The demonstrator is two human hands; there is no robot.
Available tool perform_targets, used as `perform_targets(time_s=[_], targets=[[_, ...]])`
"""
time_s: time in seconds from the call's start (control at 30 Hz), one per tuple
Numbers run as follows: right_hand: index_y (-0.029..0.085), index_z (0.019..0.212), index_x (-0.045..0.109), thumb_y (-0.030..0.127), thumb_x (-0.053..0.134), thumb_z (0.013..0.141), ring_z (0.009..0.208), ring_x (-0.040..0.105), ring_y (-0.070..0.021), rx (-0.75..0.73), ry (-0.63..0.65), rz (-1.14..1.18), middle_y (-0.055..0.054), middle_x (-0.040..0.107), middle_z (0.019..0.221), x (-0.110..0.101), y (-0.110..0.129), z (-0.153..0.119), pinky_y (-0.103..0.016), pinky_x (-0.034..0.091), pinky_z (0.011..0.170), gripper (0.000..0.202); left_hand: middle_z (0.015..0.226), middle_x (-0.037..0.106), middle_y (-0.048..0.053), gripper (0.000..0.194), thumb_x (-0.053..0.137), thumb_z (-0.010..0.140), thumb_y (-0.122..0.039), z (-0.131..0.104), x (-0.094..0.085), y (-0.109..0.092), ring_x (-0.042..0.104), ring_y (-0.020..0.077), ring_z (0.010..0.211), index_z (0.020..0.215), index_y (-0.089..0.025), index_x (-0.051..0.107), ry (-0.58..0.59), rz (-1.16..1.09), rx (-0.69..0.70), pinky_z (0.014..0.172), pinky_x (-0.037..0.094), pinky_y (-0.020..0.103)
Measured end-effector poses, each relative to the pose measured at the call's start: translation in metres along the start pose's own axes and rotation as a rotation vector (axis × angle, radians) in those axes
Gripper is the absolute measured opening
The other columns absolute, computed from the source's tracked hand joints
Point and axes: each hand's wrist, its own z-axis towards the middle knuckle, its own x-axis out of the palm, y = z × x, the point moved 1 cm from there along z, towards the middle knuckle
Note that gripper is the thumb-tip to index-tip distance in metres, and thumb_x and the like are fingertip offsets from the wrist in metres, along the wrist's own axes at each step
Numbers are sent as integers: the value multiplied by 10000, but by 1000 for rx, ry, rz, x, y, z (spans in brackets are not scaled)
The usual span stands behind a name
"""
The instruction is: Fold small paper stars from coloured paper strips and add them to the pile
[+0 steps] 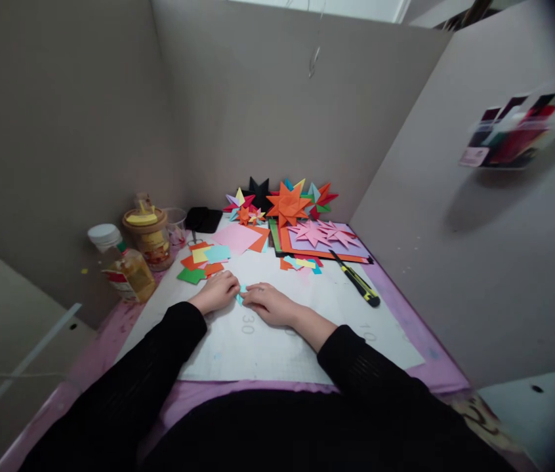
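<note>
Between my two hands is a small folded piece of light blue paper (239,299), low on the white mat. My left hand (217,292) has its fingers curled onto the paper's left side. From the right, my right hand (268,303) presses its fingertips on the same piece, and parts of it are hidden beneath them. Just beyond my left hand lie loose paper squares in orange, yellow, blue and green (191,275). Small coloured slips (306,263) are farther off, past my right hand.
A yellow-black utility knife (356,280) lies at right. Folded paper stars, a large orange one (288,204) among them, stand at the back wall; pink stars (311,233) rest on stacked sheets. A bottle (127,272) and a lidded jar (148,239) stand left. Grey partitions (258,98) enclose the table.
</note>
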Motion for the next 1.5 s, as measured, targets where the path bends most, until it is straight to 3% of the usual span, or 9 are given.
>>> perform_targets(time_s=[0.2, 0.37, 0.57, 0.7, 0.87, 1.17, 1.4, 1.5], targets=[[221, 1056, 574, 79, 483, 797, 1129, 491, -189, -11, 36, -47, -63, 627, 1091, -3, 3, 1, -385, 344, 962, 309, 807, 556, 51, 243, 436, 837, -307, -2, -2, 3, 509, 173, 791, 734, -181, 616, -11, -74, 21, 740, 395, 292], [249, 1043, 604, 127, 475, 830, 1139, 473, -196, -36, 59, -96, -49, 609, 1153, -5, 5, 2, -396, 321, 969, 278, 819, 569, 46, 222, 450, 836, -313, -3, -3, 13, 506, 165, 814, 769, -177, 612, 30, -176, 116, 769, 398, 277], [259, 999, 625, 182, 500, 842, 1092, 488, -196, -97, 109, -165, -45, 614, 1138, -8, 6, 2, -395, 317, 959, 214, 811, 581, 52, 244, 441, 844, -326, -2, -4, 16, 506, 169, 814, 768, -173, 615, 34, -216, 127, 780, 401, 285], [242, 1014, 608, 149, 495, 835, 1104, 491, -188, -112, 112, -146, -61, 612, 1137, -8, 6, 2, -385, 320, 972, 231, 816, 580, 50, 259, 437, 847, -339, -2, -3, 15, 503, 169, 816, 774, -175, 624, 37, -218, 123, 783, 400, 286], [194, 1190, 514, 94, 473, 808, 1061, 524, -187, -47, 48, -95, -94, 617, 1110, -5, 5, 2, -363, 366, 950, 397, 825, 573, 47, 259, 433, 850, -334, -2, -1, 17, 501, 168, 818, 772, -179, 624, 24, -187, 127, 774, 400, 281], [230, 1016, 626, 166, 473, 839, 1073, 508, -196, -131, 54, -132, -53, 619, 1133, -4, 2, 2, -373, 356, 947, 242, 831, 575, 52, 224, 454, 835, -315, -1, 2, 9, 519, 175, 809, 767, -181, 619, -24, -62, 43, 748, 395, 292], [194, 1170, 545, 93, 472, 808, 1053, 526, -179, -84, 43, -112, -86, 624, 1104, -3, 5, 2, -352, 372, 940, 383, 858, 581, 60, 204, 461, 828, -300, -2, 0, 5, 526, 180, 831, 779, -177, 615, -14, -42, 36, 754, 399, 291], [226, 1136, 586, 141, 465, 850, 1034, 527, -180, -126, 36, -141, -75, 626, 1106, -2, 4, 2, -363, 374, 929, 322, 859, 583, 61, 208, 453, 833, -296, -3, 0, 4, 528, 178, 828, 781, -175, 613, -31, -45, 38, 750, 400, 286]])
